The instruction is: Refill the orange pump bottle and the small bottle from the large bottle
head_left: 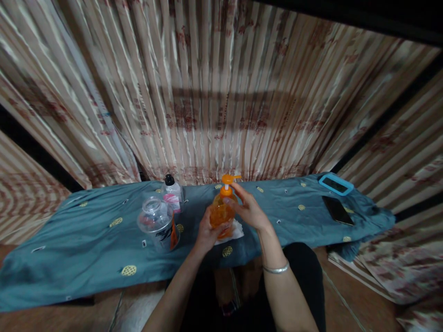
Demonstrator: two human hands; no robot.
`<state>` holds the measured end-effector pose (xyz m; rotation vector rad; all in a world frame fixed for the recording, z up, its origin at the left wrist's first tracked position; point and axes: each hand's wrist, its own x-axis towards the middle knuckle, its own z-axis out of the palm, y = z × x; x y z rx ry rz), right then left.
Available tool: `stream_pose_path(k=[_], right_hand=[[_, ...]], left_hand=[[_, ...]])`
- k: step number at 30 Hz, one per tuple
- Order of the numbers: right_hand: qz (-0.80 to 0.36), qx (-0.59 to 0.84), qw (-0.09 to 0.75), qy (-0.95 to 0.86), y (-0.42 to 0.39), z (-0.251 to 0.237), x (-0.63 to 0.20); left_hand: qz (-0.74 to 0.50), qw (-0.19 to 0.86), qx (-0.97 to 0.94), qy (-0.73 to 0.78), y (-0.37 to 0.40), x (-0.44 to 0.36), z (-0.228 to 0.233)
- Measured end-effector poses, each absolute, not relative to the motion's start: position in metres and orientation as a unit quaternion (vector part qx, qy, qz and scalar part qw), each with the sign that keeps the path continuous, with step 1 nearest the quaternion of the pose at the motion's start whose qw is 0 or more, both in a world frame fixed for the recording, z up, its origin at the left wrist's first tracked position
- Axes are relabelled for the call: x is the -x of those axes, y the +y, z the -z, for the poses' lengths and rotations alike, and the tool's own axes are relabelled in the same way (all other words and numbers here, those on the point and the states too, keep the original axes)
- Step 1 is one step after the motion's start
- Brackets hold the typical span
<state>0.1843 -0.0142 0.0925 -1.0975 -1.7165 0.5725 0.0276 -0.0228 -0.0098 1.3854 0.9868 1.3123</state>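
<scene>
An orange see-through pump bottle (221,211) stands upright in front of me, its orange pump head raised and the spout pointing right. My left hand (209,233) is wrapped around its lower body from the left. Up at the collar, my right hand (249,208) closes on the bottle from the right, thumb in front and index finger close under the spout. Beneath the bottle lies a crumpled white tissue (237,230), partly covered by it and my left hand.
Left of the bottle stand a clear plastic cup (162,233) with a domed lid and a clear bottle (173,196) with a black cap and pink label. A black phone (337,210) and a blue-framed device (335,184) lie right on the teal cloth (93,244). Curtains hang behind.
</scene>
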Motion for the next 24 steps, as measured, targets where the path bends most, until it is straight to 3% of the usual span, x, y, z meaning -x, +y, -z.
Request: stream_pose_path(k=[9,16,24], right_hand=[[-0.202,0.508,0.520,-0.657,-0.012,-0.090,-0.172],[-0.297,0.395,0.490,-0.718,-0.008,-0.092,-0.183],[-0.170,0.540,0.506,-0.650,-0.017,-0.101,-0.168]], left_hand=[[-0.542,0.476,-0.561,0.406,-0.022,-0.027,0.012],[-0.539,0.468,-0.560,0.420,-0.025,-0.028,0.007],[-0.531,0.486,-0.554,0.418,-0.023,-0.027,0.011]])
